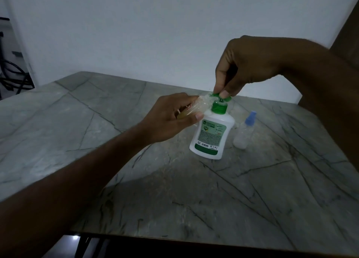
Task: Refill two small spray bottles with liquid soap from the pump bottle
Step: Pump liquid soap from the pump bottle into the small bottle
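The left hand holds a small clear bottle, light and slippery, round its middle. The right hand pinches the green pump of the soap bottle.

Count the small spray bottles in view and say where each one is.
2. One small spray bottle is held tilted in the left hand, its mouth at the pump bottle's green nozzle. The other, blue-capped, stands on the table right of the pump bottle.

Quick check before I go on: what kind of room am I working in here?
Probably a home, though I cannot say which room. The work sits on a marble-patterned table pushed against a plain white wall, a household pump bottle stands on it, and dark cables trail at far left.
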